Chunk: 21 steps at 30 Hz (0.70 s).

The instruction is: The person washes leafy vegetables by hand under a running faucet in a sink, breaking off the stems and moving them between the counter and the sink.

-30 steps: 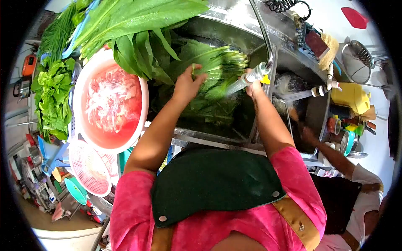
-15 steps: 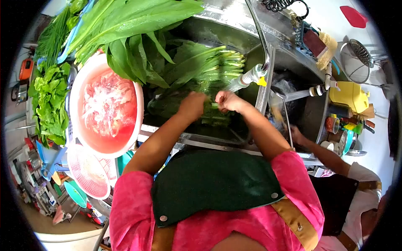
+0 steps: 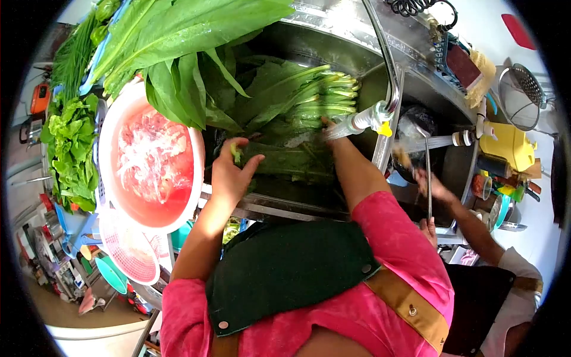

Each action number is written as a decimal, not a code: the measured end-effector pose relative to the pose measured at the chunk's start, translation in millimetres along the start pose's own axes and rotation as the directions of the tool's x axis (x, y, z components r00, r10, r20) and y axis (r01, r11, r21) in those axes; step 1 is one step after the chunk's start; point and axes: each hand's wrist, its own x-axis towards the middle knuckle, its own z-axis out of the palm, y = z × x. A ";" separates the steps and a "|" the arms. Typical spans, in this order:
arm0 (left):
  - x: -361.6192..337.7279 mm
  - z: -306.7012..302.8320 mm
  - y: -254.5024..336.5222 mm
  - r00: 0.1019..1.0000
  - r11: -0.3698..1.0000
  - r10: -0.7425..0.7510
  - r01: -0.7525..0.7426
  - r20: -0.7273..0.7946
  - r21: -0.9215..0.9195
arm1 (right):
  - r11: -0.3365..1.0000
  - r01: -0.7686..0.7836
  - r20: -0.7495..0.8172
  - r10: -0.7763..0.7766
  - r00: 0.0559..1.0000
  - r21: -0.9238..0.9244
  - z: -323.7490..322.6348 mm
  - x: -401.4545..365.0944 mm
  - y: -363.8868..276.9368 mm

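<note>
**Hands now apart at sink**

Your left hand (image 3: 231,174) has pulled away from your right hand (image 3: 337,143), fingers and thumb spread, green scrap (image 3: 237,153) against them; right grip hidden, can't tell. Leafy bunch (image 3: 336,95) lies in sink (image 3: 336,49), by the tap (image 3: 360,121). Tub (image 3: 109,157) holds reddish water, pale pieces.

Pink sleeves (image 3: 404,241) (mottled), dark-green apron bib (image 3: 285,273), yellow jug (image 3: 507,147).

Mottled bright-pink top (image 3: 404,250), short sleeves, plain cloth. Over it, dark-green fabric apron bib (image 3: 291,273), curved edge, round silver-coloured metal snap at each of two corners. Tan-brown flat shoulder straps (image 3: 410,303); one carries a small round metal stud. Both forearms bare, hands ungloved.
</note>
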 end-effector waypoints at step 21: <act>55.8 134.8 -27.1 0.737 0.983 0.127 -0.006 0.664 -0.182 | 0.700 0.111 0.031 -0.187 0.982 0.705 -105.0 -160.1 -41.9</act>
